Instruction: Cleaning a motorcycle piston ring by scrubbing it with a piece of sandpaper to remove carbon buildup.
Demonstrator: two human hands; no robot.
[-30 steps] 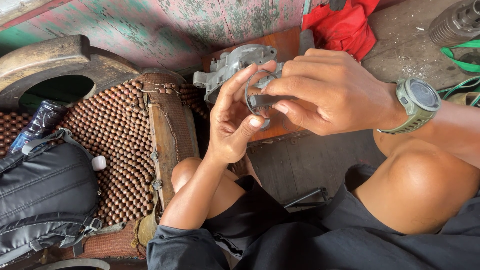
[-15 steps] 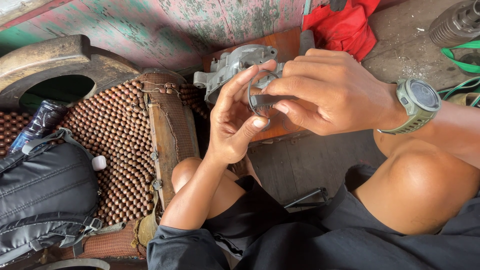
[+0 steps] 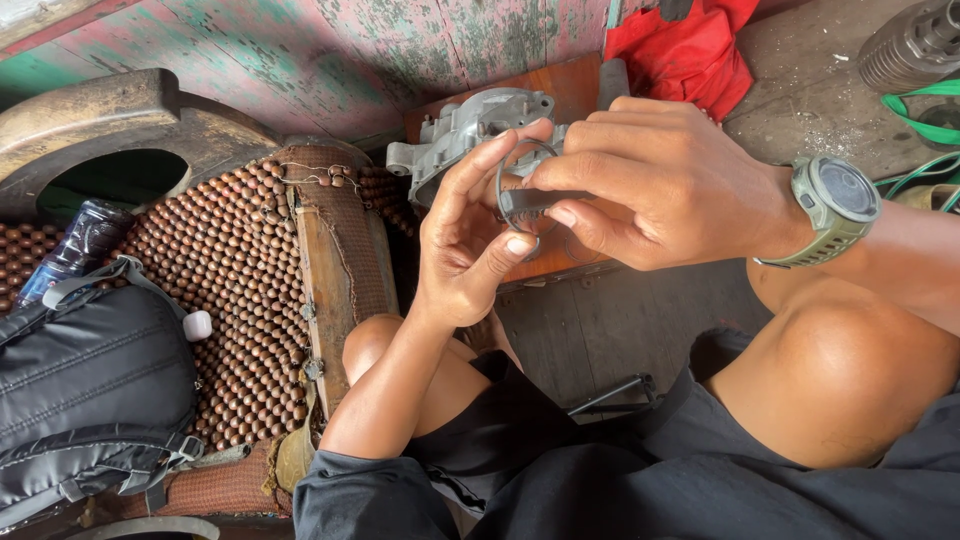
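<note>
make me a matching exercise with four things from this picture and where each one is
Things:
1. thin black rubber ring
2. grey cast-metal housing
3. green round wristwatch
4. black fabric backpack

Places:
A. lying on the brown wooden-bead mat, lower left
B. pinched between the left hand and right hand
C. on the reddish wooden board, behind the hands
D. strapped on the right wrist

Pairs: 1-B, 2-C, 3-D, 4-A

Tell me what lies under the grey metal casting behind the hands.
The grey metal casting rests on a reddish-brown wooden board. The left hand and right hand, holding a dark ring, cover its lower right part, so the contact there cannot be seen.
</note>
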